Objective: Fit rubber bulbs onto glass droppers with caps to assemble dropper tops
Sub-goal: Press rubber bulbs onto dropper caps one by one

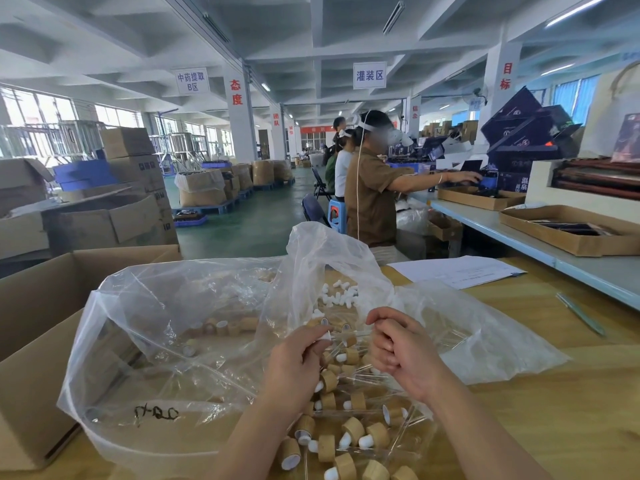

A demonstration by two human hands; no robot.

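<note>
Left hand [298, 362] pinches small white rubber bulb [325, 336], right hand [401, 348] apparently grips thin clear glass dropper [358, 336]: align axes, press bulb on squarely.

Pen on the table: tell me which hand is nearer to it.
Right. The right hand lies left of the pen; the left hand is farther left, pinching a white bulb.

Factory floor: cartons [126, 143], pallets [221, 208], workbenches [485, 221].
</note>
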